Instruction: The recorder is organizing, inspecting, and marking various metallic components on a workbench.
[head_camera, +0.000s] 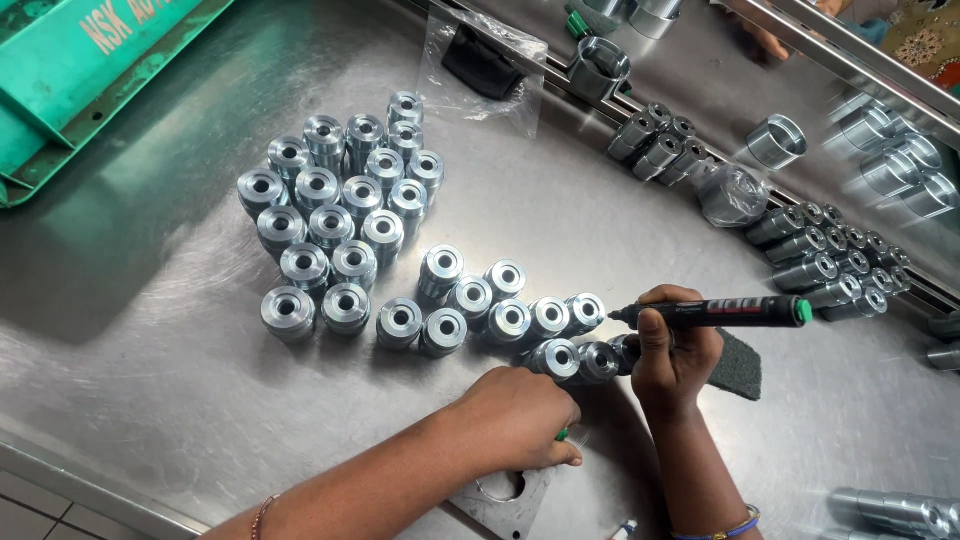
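Observation:
My right hand (672, 350) grips a black marker pen (715, 312) with a green end, held level, its tip pointing left toward a small steel bushing (585, 312). My left hand (520, 415) rests fist-like on the steel table next to two bushings (560, 358), with a small green piece, perhaps the marker's cap, showing at its fingers. Under that hand lies a flat grey metal plate (500, 495) with a round hole. Several more bushings stand upright in rows (470, 300) and in a larger cluster (340, 215) further left.
A dark abrasive pad (740, 365) lies just right of my right hand. A clear plastic bag with a dark item (480, 65) sits at the back. More steel parts (830, 255) line the right rail. A green tray (80, 70) occupies the top left corner.

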